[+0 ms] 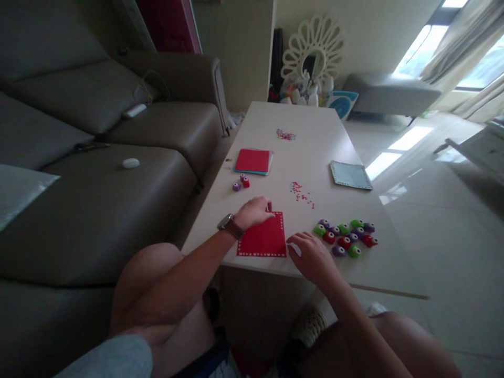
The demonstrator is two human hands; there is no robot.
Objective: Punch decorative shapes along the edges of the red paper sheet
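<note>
A red sheet of paper (262,236) lies at the near edge of the table, with small white shapes, hearts among them, along its border. My left hand (254,211), with a watch on the wrist, is over the sheet's far edge. Its fingers are curled round a small dark reddish thing I cannot make out. Close beside the sheet's right edge is my right hand (311,257), fingers loosely bent, thumb apart, with nothing visible in it. Several purple, green and red craft punches (344,241) sit to its right. Three more small punches (245,182) stand beyond my left hand.
A stack of coloured paper (252,160) lies further up the table (307,118). Small red cut-outs (301,194) and a multicoloured heap of bits (285,135) are scattered there. A pale bordered packet (350,175) rests at the right edge. A sofa (165,126) flanks the left side.
</note>
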